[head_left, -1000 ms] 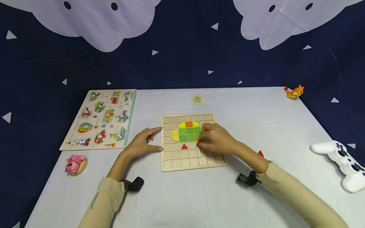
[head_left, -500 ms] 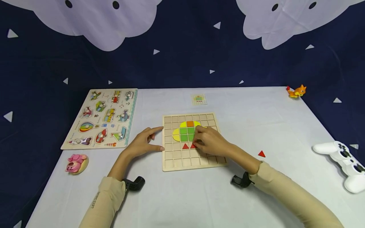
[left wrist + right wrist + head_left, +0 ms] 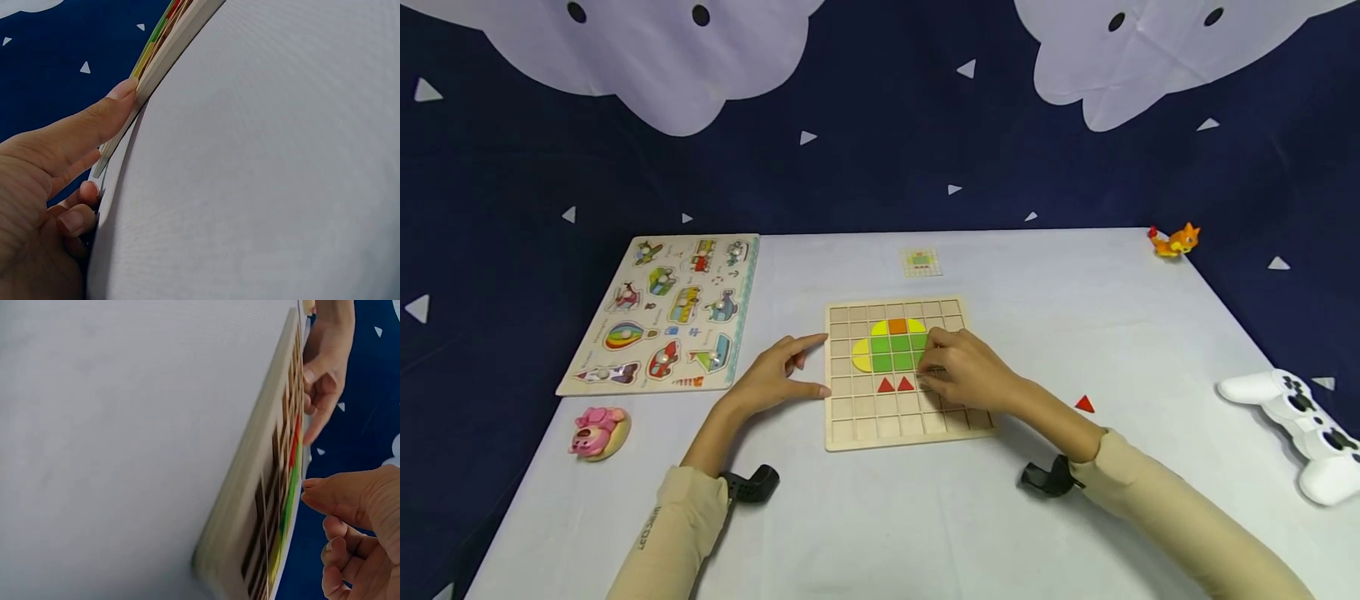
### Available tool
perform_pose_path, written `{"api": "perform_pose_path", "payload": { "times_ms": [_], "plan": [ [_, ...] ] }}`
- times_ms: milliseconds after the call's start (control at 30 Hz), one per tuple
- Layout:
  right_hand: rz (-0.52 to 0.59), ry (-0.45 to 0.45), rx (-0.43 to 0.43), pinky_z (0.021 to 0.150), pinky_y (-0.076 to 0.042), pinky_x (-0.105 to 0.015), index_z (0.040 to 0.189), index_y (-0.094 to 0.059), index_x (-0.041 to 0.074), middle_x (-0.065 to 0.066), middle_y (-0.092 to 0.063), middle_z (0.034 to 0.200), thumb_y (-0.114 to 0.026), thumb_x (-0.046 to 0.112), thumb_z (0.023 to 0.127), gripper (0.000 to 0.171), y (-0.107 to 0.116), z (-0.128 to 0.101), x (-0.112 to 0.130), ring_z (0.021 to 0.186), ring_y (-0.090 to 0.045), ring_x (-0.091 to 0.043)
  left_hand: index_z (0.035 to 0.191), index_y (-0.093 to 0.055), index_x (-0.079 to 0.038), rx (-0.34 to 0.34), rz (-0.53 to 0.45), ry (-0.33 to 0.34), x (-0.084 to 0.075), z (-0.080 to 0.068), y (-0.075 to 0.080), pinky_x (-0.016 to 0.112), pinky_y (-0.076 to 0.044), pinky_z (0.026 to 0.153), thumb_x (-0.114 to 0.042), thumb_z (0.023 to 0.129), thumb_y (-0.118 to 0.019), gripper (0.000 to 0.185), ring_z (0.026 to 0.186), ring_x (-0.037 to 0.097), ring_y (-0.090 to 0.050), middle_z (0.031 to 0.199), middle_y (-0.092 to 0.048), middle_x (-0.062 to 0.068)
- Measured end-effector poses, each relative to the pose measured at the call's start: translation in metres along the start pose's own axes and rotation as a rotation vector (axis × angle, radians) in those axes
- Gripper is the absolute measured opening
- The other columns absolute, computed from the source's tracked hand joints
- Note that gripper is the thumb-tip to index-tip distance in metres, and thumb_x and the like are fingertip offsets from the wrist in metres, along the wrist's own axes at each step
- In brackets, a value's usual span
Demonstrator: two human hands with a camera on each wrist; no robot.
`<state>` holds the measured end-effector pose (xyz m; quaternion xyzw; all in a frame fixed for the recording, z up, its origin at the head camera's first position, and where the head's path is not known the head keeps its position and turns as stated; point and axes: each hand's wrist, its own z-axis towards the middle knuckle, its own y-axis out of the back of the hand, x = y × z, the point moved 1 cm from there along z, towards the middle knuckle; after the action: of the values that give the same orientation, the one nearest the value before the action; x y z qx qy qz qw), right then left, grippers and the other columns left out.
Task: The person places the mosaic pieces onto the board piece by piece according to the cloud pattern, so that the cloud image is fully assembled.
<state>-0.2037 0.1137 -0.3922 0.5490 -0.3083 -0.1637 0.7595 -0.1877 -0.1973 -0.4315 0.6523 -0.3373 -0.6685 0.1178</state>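
A wooden grid board point(image 3: 850, 432) lies mid-table. It bears a block of green squares point(image 3: 892, 353), an orange square point(image 3: 898, 326) and yellow rounded pieces point(image 3: 861, 356). Below the green, a red triangle point(image 3: 886, 385) and a second red triangle point(image 3: 906, 383) sit side by side in cells. My left hand point(image 3: 771, 375) touches the board's left edge with thumb and forefinger spread apart; the left wrist view shows the thumb point(image 3: 94, 128) at that edge. Over the board's right side, my right hand point(image 3: 966, 371) has loosely bent fingers beside the second triangle, nothing visible in them. It hides some cells.
A loose red triangle point(image 3: 1084, 404) lies right of the board, under the right forearm. Behind the board is a small pattern card point(image 3: 921, 262). A picture puzzle point(image 3: 658, 317) and pink pig toy point(image 3: 598, 433) are left; a white game controller point(image 3: 1300, 433) and orange toy point(image 3: 1176, 242) are right.
My right hand brought a red triangle leftward into the cell beside the first one, let go of it and drew slightly back to the right. The left hand stayed at the board's edge.
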Motion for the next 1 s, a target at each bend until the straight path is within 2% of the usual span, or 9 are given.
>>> {"api": "perform_pose_path", "payload": {
  "times_ms": [267, 400, 633, 1000],
  "plan": [
    [0.006, -0.091, -0.001, 0.071, -0.036, -0.03, 0.093, -0.078, 0.008, 0.001, -0.06, 0.091, -0.08, 0.012, 0.082, 0.012, 0.018, -0.033, -0.019, 0.077, -0.053, -0.013, 0.148, -0.048, -0.012, -0.001, -0.007, 0.011, 0.0, -0.003, 0.002, 0.035, -0.034, 0.075, -0.027, 0.073, -0.089, 0.087, 0.084, 0.02, -0.039, 0.091, -0.041, 0.006],
    [-0.014, -0.137, -0.018, 0.07, -0.037, -0.031, 0.092, -0.078, 0.008, 0.0, -0.06, 0.09, -0.081, 0.011, 0.081, 0.012, 0.025, -0.056, -0.032, 0.078, -0.055, -0.017, 0.148, -0.048, -0.011, 0.003, -0.007, 0.003, -0.001, -0.004, 0.002, 0.035, -0.034, 0.075, -0.027, 0.073, -0.089, 0.087, 0.084, 0.02, -0.039, 0.092, -0.041, 0.005],
    [-0.03, -0.222, -0.028, 0.07, -0.038, -0.032, 0.091, -0.077, 0.011, 0.002, -0.058, 0.088, -0.083, 0.015, 0.078, 0.015, 0.038, -0.094, -0.048, 0.076, -0.05, -0.015, 0.148, -0.047, -0.011, 0.002, 0.0, 0.001, -0.001, -0.003, 0.001, 0.035, -0.033, 0.075, -0.027, 0.074, -0.088, 0.087, 0.084, 0.02, -0.038, 0.092, -0.041, 0.006],
    [-0.126, -0.235, -0.069, 0.066, -0.035, -0.029, 0.09, -0.077, 0.011, 0.006, -0.056, 0.084, -0.086, 0.012, 0.072, 0.019, 0.055, -0.14, -0.061, 0.069, -0.041, -0.005, 0.149, -0.047, -0.012, 0.007, 0.011, -0.002, -0.002, -0.001, 0.0, 0.036, -0.033, 0.075, -0.028, 0.074, -0.088, 0.087, 0.084, 0.02, -0.038, 0.092, -0.04, 0.005]
  ]
}}
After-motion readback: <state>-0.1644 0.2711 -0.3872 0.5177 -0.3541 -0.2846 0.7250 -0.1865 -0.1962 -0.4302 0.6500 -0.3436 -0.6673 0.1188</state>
